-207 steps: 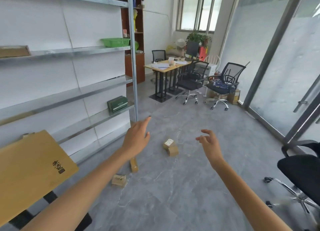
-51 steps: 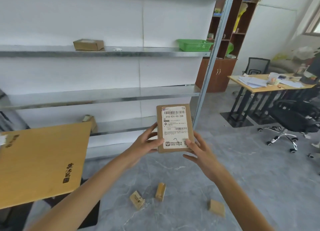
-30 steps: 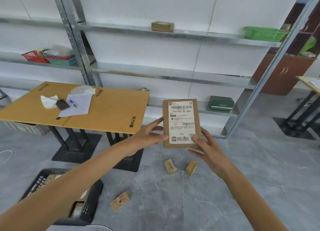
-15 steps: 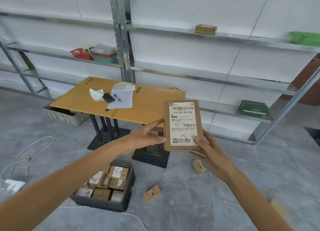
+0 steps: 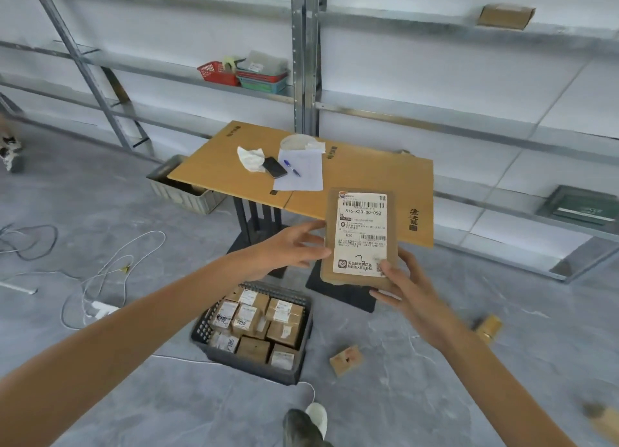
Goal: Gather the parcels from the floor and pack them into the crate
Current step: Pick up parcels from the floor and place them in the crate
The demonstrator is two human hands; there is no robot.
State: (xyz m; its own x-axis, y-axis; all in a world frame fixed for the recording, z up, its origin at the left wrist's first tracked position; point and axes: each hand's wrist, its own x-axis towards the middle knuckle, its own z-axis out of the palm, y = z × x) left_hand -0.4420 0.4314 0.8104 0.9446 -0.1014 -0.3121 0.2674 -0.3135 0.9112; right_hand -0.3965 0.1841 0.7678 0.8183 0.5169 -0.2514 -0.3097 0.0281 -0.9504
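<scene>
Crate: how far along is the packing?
Done: the dark plastic crate already holds roughly ten small brown cardboard parcels. In hand: left hand and right hand hold a flat brown labelled parcel, not yet packed. Left: at least two loose cardboard boxes lie on the grey floor.

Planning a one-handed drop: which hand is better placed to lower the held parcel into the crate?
Left, probably. The crate sits below the left hand, to the left of the parcel; the right hand would have to cross over.
</scene>
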